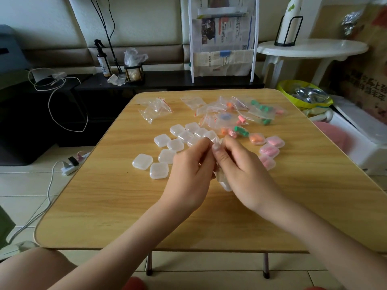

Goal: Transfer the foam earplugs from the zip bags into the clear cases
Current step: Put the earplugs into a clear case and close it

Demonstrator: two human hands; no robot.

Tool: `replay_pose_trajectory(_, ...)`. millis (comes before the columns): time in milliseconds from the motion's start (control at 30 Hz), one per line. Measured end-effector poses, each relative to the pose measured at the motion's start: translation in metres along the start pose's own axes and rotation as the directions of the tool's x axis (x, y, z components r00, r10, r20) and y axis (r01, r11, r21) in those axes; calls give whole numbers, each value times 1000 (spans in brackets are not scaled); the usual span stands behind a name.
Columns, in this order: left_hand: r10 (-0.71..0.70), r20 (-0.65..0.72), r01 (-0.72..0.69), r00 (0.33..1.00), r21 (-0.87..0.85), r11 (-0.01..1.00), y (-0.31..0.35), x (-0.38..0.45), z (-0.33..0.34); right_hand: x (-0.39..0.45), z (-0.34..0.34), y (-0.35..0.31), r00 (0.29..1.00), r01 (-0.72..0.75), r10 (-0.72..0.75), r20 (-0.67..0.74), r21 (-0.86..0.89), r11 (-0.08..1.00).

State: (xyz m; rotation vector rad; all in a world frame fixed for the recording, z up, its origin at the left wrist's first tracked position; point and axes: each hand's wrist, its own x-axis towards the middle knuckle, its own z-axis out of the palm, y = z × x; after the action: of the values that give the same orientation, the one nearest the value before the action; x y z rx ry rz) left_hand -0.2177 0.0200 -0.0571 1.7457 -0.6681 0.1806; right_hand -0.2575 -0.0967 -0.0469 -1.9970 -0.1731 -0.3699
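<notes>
Both hands meet over the middle of the wooden table. My left hand and my right hand pinch one clear zip bag between them; its lower part hangs below my right palm. What is inside the bag is hidden. Several empty clear cases lie left of and behind my hands. To the right sit cases filled with pink earplugs and one with orange earplugs. Farther back lie zip bags with green, pink and orange earplugs.
Empty zip bags lie at the table's far left. On the floor at the left is a white power strip with cables. A yellow bin and a white round side table stand at the right.
</notes>
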Motion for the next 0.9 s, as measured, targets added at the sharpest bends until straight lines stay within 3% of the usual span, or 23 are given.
replay_pose_trajectory(300, 38, -156, -13, 987, 160, 987, 3, -5, 5, -1, 13, -1, 988, 126, -129, -89, -31, 992)
replay_pose_trajectory(700, 278, -199, -156, 940, 474, 867, -3, -4, 2, 0, 9, 6, 915, 228, -360, -183, -501, 835)
replay_pose_trajectory(833, 251, -204, -131, 946, 470, 873, -4, -2, -3, 3, 0, 5, 888, 277, -425, -173, -538, 796)
replay_pose_trajectory(900, 230, -216, -109, 949, 459, 882, -4, 1, -7, 7, -5, 5, 865, 340, -490, -105, -595, 728)
